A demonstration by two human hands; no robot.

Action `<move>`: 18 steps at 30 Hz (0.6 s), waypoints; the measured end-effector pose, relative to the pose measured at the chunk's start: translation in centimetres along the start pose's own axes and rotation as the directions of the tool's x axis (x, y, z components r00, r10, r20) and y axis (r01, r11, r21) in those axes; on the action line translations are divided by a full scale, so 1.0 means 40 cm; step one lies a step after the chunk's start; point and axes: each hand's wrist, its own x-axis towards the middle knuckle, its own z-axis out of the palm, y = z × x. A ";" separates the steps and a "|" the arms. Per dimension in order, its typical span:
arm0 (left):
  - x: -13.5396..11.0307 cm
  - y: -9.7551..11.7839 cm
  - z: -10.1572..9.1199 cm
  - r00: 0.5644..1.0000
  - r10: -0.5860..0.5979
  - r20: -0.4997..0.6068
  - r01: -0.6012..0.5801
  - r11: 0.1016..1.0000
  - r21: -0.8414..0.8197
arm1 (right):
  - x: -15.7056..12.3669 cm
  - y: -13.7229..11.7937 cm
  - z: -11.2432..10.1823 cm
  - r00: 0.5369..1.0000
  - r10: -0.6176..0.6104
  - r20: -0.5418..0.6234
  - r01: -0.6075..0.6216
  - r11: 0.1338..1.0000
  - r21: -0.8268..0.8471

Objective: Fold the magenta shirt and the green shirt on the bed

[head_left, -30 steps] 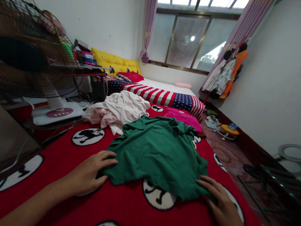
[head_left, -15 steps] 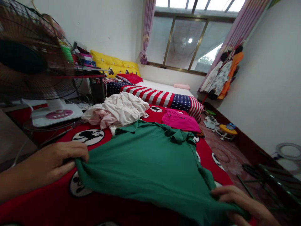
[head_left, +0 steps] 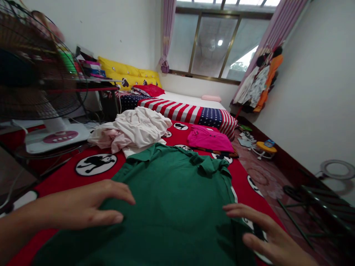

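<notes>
Red cloth [head_left: 240, 173] under green shirt [head_left: 172, 203], left hand [head_left: 88, 203] and right hand [head_left: 277, 236] unclenched, window [head_left: 215, 46] beyond

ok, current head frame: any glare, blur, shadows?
Head view: small bright glare spot on the window, washed out along its top; head view: fan blades smeared; head view: soft shadows on the green shirt near left hand and right hand.

Between our left hand [head_left: 80, 204] and right hand [head_left: 277, 238] we have open room above the green shirt [head_left: 172, 195] — far left, the heaped white cloth [head_left: 140, 127] obstructs us; far right, the pink garment [head_left: 209, 140] lies low, a red gap between them. Left — the fan [head_left: 41, 83] bars passage.
</notes>
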 end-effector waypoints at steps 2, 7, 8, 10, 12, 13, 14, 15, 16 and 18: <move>0.102 0.038 0.015 0.984 0.049 0.173 -0.031 0.994 -0.108 | 0.074 -0.031 0.025 0.998 -0.047 0.043 0.047 0.999 -0.017; 0.279 0.019 0.119 0.987 -0.019 0.161 0.026 0.999 -0.044 | 0.205 -0.061 0.117 0.963 -0.192 0.190 0.208 0.976 -0.063; 0.303 0.002 0.132 0.988 -0.031 0.152 0.035 0.999 -0.027 | 0.226 -0.059 0.127 0.951 -0.222 0.217 0.242 0.967 -0.073; 0.345 -0.035 0.145 0.992 -0.043 0.119 0.043 0.999 0.007 | 0.272 -0.047 0.122 0.922 -0.257 0.290 0.290 0.954 -0.074; 0.382 -0.070 0.150 0.996 -0.069 0.058 0.066 0.996 0.053 | 0.332 -0.023 0.083 0.915 -0.239 0.324 0.277 0.958 -0.074; 0.397 -0.087 0.153 0.996 -0.092 0.022 0.090 0.993 0.076 | 0.367 -0.008 0.053 0.936 -0.209 0.284 0.242 0.966 -0.087; 0.410 -0.101 0.158 0.993 -0.120 -0.017 0.121 0.988 0.097 | 0.402 0.007 0.020 0.975 -0.164 0.153 0.184 0.975 -0.128; 0.420 -0.113 0.166 0.987 -0.151 -0.055 0.157 0.981 0.116 | 0.438 0.021 -0.012 0.985 -0.117 -0.125 0.093 0.979 -0.180; 0.427 -0.123 0.175 0.980 -0.179 -0.091 0.190 0.973 0.132 | 0.471 0.032 -0.039 0.907 -0.096 -0.410 0.012 0.979 -0.202; 0.433 -0.133 0.195 0.966 -0.212 -0.146 0.234 0.959 0.161 | 0.527 0.039 -0.058 0.627 -0.116 -0.770 -0.049 0.981 -0.188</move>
